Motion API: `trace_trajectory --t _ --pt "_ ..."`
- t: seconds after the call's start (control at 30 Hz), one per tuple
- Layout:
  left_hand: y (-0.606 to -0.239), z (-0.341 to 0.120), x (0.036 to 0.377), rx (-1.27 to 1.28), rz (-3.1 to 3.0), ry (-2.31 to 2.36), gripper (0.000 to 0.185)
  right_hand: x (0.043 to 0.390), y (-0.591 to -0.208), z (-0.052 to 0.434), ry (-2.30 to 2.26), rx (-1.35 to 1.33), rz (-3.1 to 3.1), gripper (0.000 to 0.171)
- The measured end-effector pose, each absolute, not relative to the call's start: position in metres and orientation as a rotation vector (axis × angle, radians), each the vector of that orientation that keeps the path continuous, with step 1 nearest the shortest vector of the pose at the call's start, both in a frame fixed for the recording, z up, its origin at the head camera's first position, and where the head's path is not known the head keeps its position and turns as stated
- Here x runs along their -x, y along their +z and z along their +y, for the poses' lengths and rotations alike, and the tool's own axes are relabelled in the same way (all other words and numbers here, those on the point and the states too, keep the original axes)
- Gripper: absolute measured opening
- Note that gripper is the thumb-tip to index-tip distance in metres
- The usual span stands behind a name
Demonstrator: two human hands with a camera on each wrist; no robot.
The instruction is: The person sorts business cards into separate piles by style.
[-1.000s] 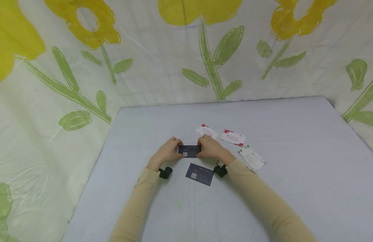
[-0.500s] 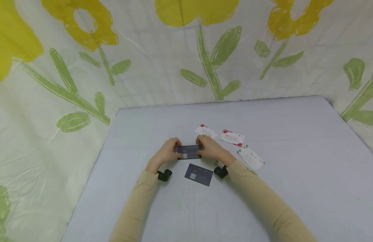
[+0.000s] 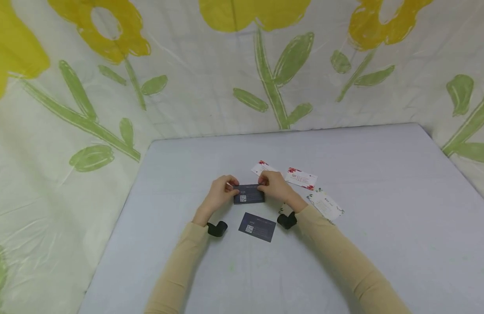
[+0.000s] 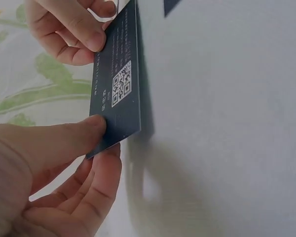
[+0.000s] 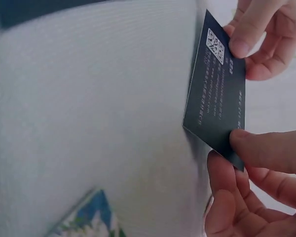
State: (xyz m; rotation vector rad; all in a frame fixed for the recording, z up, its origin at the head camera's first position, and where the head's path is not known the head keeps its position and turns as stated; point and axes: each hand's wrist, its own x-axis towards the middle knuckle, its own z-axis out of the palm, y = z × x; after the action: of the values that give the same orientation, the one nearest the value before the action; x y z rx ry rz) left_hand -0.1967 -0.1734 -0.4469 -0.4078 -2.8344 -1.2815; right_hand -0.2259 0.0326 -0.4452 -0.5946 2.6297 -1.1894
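Both ends of the dark card (image 3: pixel 252 194), at mid-frame, are pinched by left hand (image 3: pixel 221 191) and right hand (image 3: pixel 276 186), likely for even support, leaving its QR code (image 3: pixel 243 198) uncovered.

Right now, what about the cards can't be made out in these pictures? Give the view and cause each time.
Head view: fine print on the held dark card, too small.
All views: that card's back, facing away.
Head view: part of the left red-patterned card, behind the right hand.
Left wrist view: most of the other dark card, cut off by the top edge.
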Motion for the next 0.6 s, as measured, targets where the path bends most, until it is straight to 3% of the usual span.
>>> trace_trajectory --t 0.6 --pt "-0.457 -0.172 0.196 0.337 -2.864 -1.118 0.015 0.228 -0.447 0.022 -1.006 0.602 2.709 0.008"
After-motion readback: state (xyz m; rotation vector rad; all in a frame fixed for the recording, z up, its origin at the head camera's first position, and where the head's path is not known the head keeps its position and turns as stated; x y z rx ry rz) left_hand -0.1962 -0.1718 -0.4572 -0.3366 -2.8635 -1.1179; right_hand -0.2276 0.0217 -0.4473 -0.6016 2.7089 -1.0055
